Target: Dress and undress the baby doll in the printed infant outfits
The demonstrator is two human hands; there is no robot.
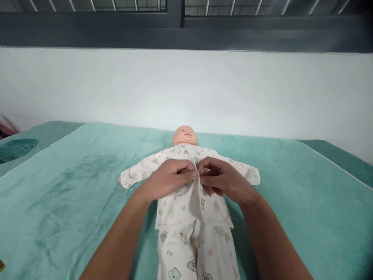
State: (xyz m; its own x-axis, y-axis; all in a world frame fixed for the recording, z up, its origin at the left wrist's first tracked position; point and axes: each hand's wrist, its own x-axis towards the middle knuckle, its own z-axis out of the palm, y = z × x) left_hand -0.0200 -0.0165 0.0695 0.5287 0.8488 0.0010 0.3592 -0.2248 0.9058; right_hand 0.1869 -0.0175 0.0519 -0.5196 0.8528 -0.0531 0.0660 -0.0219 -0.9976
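A baby doll [185, 136] lies on its back, head away from me, arms spread to both sides. It wears a white pyjama top [180, 210] printed with small green and yellow animals, and matching trousers [175, 252]. At chest height, my left hand [175, 177] pinches one edge of the top's front opening between thumb and fingers. My right hand [218, 177] pinches the other edge close beside it, fingertips nearly touching the left ones. The front edges are lifted a little between them. Whatever fastener sits under the fingertips is hidden.
A teal plush blanket [72, 186] with pale seams covers the bed under the doll. Behind it rises a white wall [186, 85], topped by a dark window frame [175, 37] with bars. A small yellow-and-dark object [1, 266] lies at the left edge.
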